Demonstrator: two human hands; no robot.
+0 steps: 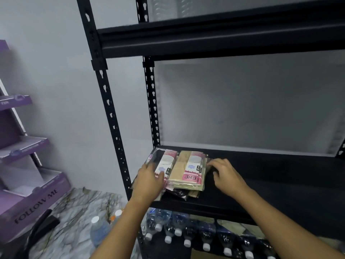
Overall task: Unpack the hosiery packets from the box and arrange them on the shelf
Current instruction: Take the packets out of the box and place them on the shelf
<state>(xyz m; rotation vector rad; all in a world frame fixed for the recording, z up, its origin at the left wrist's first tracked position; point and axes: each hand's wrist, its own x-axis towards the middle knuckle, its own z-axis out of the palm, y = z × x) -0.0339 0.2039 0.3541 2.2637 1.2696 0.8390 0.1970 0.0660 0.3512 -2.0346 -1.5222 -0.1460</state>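
Several hosiery packets (pixel 188 172) in clear wrap with pink-and-white labels lie in two loose stacks on the left end of the black shelf (pixel 270 176). The left stack holds dark hosiery, the right stack beige. My left hand (pixel 149 182) rests flat on the left stack's near end, fingers spread over the packets. My right hand (pixel 225 174) touches the right edge of the beige stack with curled fingertips. The box is not in view.
The black metal rack has slotted uprights (pixel 112 116) and an upper shelf (pixel 214 40). Wrapped water bottles (pixel 196 234) fill the level below. A loose bottle (pixel 99 230) stands on the marble floor. A purple cardboard display stand (pixel 28 184) is at the left.
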